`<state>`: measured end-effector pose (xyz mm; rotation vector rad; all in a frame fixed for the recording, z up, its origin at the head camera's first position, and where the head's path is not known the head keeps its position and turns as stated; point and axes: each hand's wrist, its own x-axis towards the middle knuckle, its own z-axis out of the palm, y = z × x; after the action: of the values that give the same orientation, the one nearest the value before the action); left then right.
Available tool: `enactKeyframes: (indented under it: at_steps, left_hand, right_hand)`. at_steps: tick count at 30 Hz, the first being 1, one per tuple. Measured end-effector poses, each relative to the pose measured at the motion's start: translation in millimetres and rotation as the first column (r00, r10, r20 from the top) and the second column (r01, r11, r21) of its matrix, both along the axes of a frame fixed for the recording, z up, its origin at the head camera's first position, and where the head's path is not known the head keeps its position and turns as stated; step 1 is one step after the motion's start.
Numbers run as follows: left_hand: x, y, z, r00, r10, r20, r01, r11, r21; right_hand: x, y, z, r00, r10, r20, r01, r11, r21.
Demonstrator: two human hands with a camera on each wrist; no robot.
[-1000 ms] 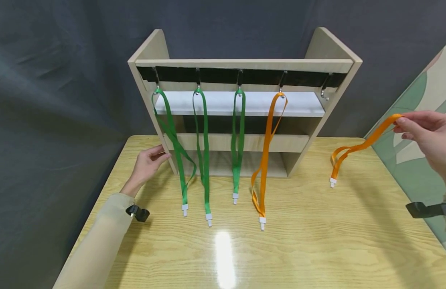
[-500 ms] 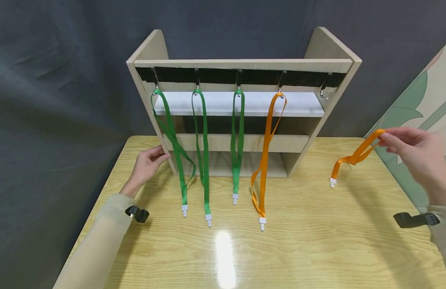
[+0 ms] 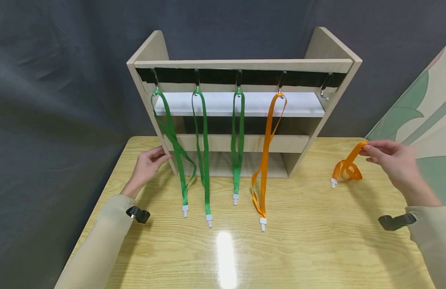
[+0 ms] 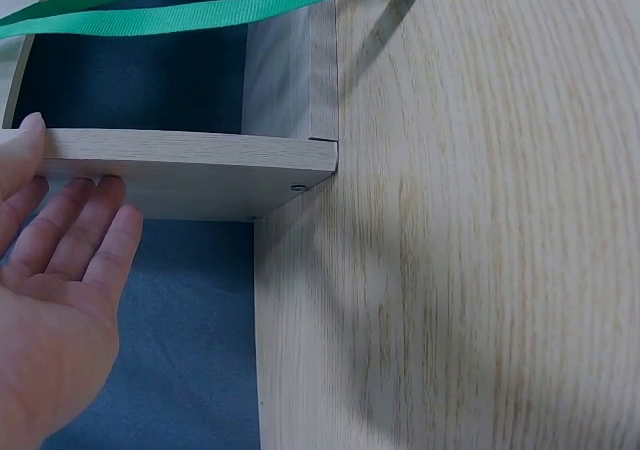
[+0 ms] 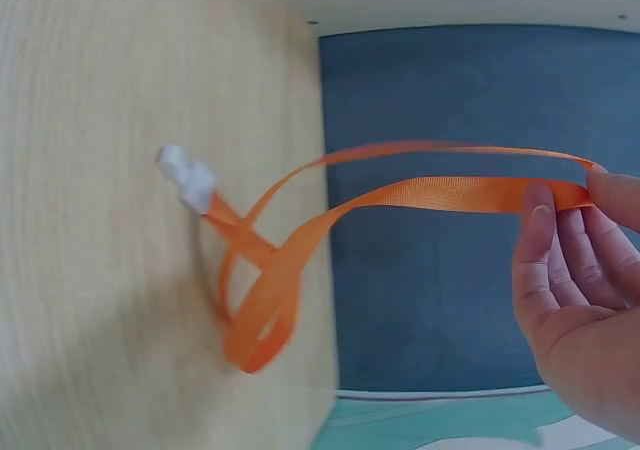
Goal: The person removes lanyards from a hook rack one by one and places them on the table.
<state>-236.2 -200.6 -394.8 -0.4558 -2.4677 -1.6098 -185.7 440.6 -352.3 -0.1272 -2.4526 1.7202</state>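
My right hand (image 3: 398,160), at the right of the head view, pinches the looped end of an orange lanyard (image 5: 440,192) between thumb and fingers. Its slack folds into a small loop over the table, near its white clip (image 3: 333,183). My left hand (image 3: 147,166) holds the left side panel (image 4: 200,146) of a wooden rack (image 3: 241,64), thumb at the front edge and fingers along the outer face. From the rack's hooks hang several green lanyards (image 3: 206,152) and one orange lanyard (image 3: 267,148), clips downward. The rightmost hook (image 3: 324,93) bears nothing.
The rack stands at the back of a light wood table (image 3: 309,241), with a dark cloth (image 3: 64,100) behind and to the left. A leaf-patterned cloth (image 3: 418,116) lies beyond the table's right edge.
My right hand has moved left and lower in the head view, toward the rack, and the held lanyard has gone slack into a loop. Its clip and my left hand stay nearly where they were.
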Motion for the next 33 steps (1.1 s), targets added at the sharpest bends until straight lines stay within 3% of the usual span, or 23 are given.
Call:
enactKeyframes:
  at_steps: [4,12,20,26,33]
  left_hand:
    - [0.2,-1,-0.7,1.000,0.001,-0.003,-0.001,1.000,0.003]
    - [-0.5,-2,-1.9,1.000,0.000,-0.002,0.000,1.000,0.006]
    - [-0.2,-3,-1.2,1.000,0.007,0.004,-0.007,1.000,-0.004]
    - [-0.4,-3,-2.2,1.000,0.000,-0.003,0.000,1.000,0.008]
    - [-1.0,-1,-2.8,1.000,-0.004,-0.002,0.004,1.000,0.022]
  right_hand:
    - [-6.7,3,-13.8,1.000,0.011,0.024,-0.009,0.997,-0.081]
    - [-15.0,8,-43.2,0.994,-0.032,0.102,0.031,0.999,0.012]
    - [-25.5,11,-73.6,0.993,-0.015,0.118,0.014,1.000,0.014]
    - [-30.6,4,-90.5,0.986,-0.066,0.154,0.034,0.979,0.201]
    - [-33.6,1,-103.3,0.977,-0.117,0.180,0.039,0.921,0.387]
